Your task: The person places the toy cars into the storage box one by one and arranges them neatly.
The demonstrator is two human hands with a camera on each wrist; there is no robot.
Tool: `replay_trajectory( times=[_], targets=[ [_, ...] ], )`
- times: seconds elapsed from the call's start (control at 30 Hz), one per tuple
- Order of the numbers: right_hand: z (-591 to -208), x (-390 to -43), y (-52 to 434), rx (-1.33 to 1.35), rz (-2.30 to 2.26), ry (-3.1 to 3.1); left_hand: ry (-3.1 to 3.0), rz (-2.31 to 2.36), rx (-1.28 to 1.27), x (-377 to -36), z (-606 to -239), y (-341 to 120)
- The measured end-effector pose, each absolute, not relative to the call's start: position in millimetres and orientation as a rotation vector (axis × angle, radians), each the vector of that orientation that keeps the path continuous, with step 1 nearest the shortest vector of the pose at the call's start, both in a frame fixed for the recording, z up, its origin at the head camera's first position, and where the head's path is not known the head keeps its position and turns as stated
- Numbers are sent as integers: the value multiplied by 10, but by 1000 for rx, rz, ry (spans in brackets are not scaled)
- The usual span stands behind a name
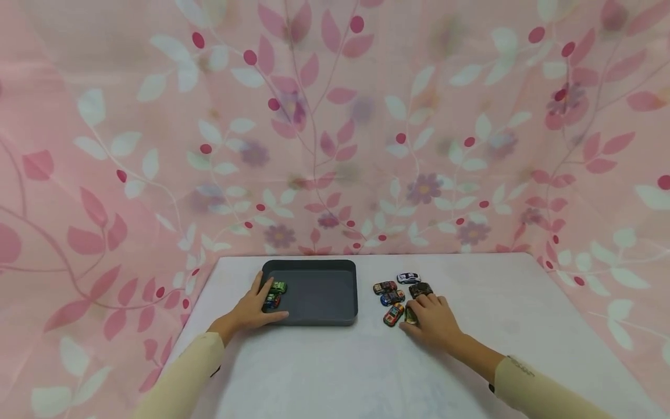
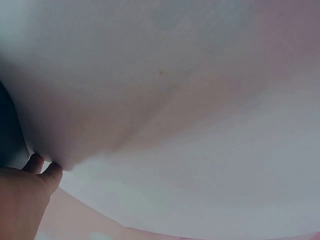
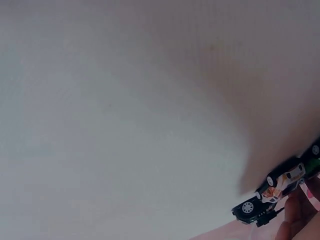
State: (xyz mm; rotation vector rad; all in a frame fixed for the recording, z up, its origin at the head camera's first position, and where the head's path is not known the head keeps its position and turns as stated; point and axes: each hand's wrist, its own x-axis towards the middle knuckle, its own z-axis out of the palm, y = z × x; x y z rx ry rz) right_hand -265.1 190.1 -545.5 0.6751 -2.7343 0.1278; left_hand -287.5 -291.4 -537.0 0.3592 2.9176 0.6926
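Note:
Near the left end of the table lies a dark grey tray (image 1: 319,297). My left hand (image 1: 251,310) rests at its near left corner, fingers spread along the left side and thumb along the front rim. Partly behind those fingers, a green toy car (image 1: 279,287) and a blue-and-red toy car (image 1: 273,301) are in the tray. My right hand (image 1: 435,320) is on the table, with a dark green toy car (image 1: 410,315) pinched between thumb and fingers. Its fingertips are close to a black toy car (image 1: 421,290). The right wrist view shows an orange-and-white toy car (image 3: 282,186) beside the fingers.
Left of my right hand are a white toy car (image 1: 408,278), an orange-and-black one (image 1: 385,287), a blue one (image 1: 392,297) and a red one (image 1: 394,314). A white cloth covers the table (image 1: 335,372). Pink floral fabric (image 1: 335,145) hangs behind.

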Motion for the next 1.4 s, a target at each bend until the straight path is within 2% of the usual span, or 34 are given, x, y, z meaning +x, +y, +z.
replay_trajectory(
  times=[0.23,0.6,0.83,1.17,1.4],
  targets=[
    [-5373,-2559,1810,595,289,-2952,2923,707,344,-2835,-5353,-2937],
    [-5364,-2494,1673,469,261,-3018,2904,714,312,-2831,-5366,-2953],
    [-5204,-2600,1694,283,431,-2990,2907,710,307,-2800,-5358,-2974],
    [-5104,-2792,1646,337,574,-2802,2923,734,286,-2831,-5347,-2959],
    [-5068,-3117,1267,403,692,-2820,2914,745,286,-2870,-5385,-2907]
  ],
)
